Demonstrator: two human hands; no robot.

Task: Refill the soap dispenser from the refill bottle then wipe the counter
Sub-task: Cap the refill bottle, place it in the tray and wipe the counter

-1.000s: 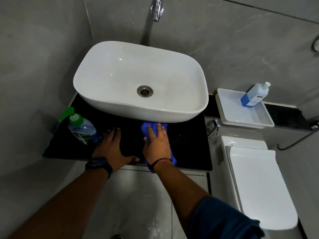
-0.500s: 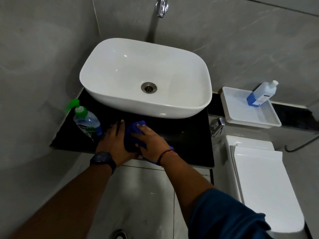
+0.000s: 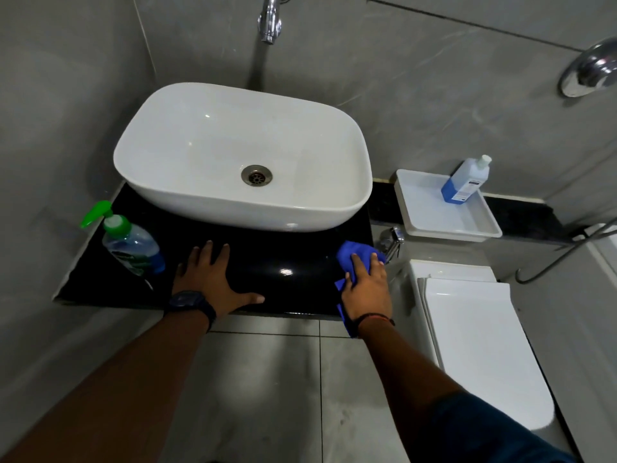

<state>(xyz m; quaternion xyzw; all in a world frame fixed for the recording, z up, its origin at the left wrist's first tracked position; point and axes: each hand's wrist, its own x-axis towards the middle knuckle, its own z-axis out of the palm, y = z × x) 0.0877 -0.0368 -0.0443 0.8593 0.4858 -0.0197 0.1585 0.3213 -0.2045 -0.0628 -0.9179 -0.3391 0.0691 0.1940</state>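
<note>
White basin: on black bench, rear centre.
Black bench: glossy, fronting the basin.
White tray: right of basin, on a ledge.
Refill bottle: blue, white cap, standing in tray's rear corner.
Soap dispenser: green pump, bench's left end.
Left hand: fingers spread, palm flat on bench, beside dispenser.
Right hand: grip pressing blue cloth flat at bench's right front corner.

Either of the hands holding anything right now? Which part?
Right hand presses the blue cloth flat under palm and fingers at the counter's right end. Left hand lies flat on the counter, holding nothing.
</note>
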